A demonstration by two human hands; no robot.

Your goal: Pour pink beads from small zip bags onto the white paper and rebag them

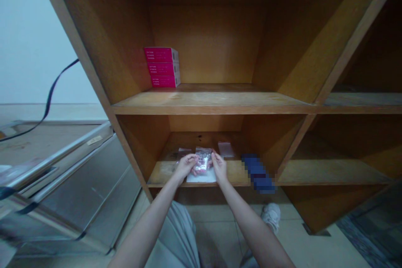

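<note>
Over the lower shelf, my left hand (187,164) and my right hand (219,166) grip opposite sides of a small clear plastic bag (203,159). The fingers of both are closed on its edges. Something pinkish shows inside, too small to name. Beneath it a white sheet (201,178) lies at the shelf's front edge. Another flat clear bag (225,149) rests behind my right hand. Beyond my left hand a further small bag (184,150) is partly hidden.
Three pink boxes (162,69) are stacked on the upper shelf (213,98). A blurred-out blue object (258,173) overhangs the lower shelf's front edge at the right. A metal-framed cabinet (91,184) stands at the left, and a dark strap (48,98) hangs above it.
</note>
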